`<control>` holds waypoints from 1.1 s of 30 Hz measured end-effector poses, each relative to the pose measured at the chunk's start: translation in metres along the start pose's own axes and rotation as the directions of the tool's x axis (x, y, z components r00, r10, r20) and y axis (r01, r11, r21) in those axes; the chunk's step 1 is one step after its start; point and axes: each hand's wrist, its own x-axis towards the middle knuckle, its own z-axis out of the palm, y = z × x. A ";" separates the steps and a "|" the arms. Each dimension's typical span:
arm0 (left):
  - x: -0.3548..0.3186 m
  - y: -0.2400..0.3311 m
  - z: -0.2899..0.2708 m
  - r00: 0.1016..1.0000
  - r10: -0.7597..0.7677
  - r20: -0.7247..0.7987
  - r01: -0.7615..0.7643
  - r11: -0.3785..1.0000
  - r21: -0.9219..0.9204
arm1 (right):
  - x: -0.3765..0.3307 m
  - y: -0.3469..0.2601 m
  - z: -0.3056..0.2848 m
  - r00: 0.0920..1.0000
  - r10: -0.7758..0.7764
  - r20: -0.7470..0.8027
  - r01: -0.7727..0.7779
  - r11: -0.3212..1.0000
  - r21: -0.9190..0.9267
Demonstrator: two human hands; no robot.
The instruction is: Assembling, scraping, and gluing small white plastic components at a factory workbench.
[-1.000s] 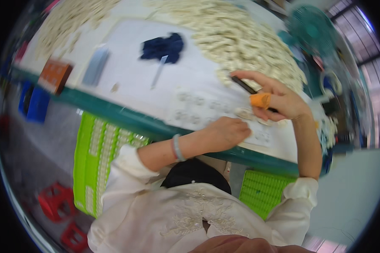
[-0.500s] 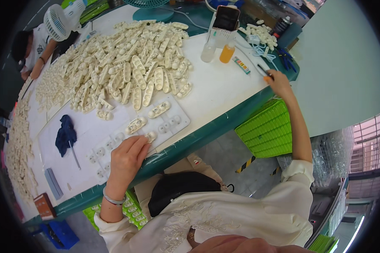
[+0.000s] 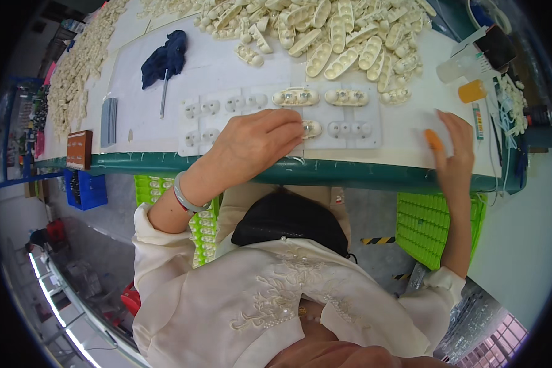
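Note:
A white jig plate (image 3: 375, 116) with rows of round seats lies near the table's front edge. Two cream pod-shaped shells, a left one (image 3: 295, 97) and a right one (image 3: 346, 97), sit in its far row. With fingers drawn together, my left hand (image 3: 254, 144) grips another pod-shaped shell (image 3: 312, 129) in the near row; my fingers cover its left part. To the right of the plate, my right hand (image 3: 455, 147) is above the table, slightly blurred, its fingers apart and nothing visible between them. An orange finger cot (image 3: 434, 140) covers one digit.
Beyond the plate lies a large heap of cream pod shells (image 3: 337, 37). A dark blue cloth (image 3: 165, 58) and thin metal rod (image 3: 164, 98) lie left. An orange bottle (image 3: 471, 91) and dark pen-like tool (image 3: 495, 138) are at right. Green trays (image 3: 435, 224) stand below the table edge.
My right hand has let go of the dark pen-like tool and come back toward the plate. My left hand stays at the near-row shell. The view has turned and shifted.

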 end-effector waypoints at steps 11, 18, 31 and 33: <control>0.003 0.006 -0.025 0.968 -0.252 0.017 0.251 0.950 -0.187 | 0.066 -0.042 0.052 0.905 -0.246 0.348 0.065 0.887 0.457; 0.008 0.002 -0.003 0.985 -0.171 0.032 0.174 0.965 -0.196 | 0.062 -0.046 0.061 0.933 -0.178 0.314 0.011 0.884 0.468; 0.006 -0.005 0.007 0.981 -0.178 -0.076 0.157 0.961 -0.226 | 0.004 -0.052 0.034 0.992 0.093 -0.088 0.003 0.666 0.746; -0.006 0.000 -0.021 0.938 -0.278 -0.208 0.209 0.930 -0.304 | -0.014 -0.070 0.024 0.911 0.322 -0.257 -0.078 0.747 0.661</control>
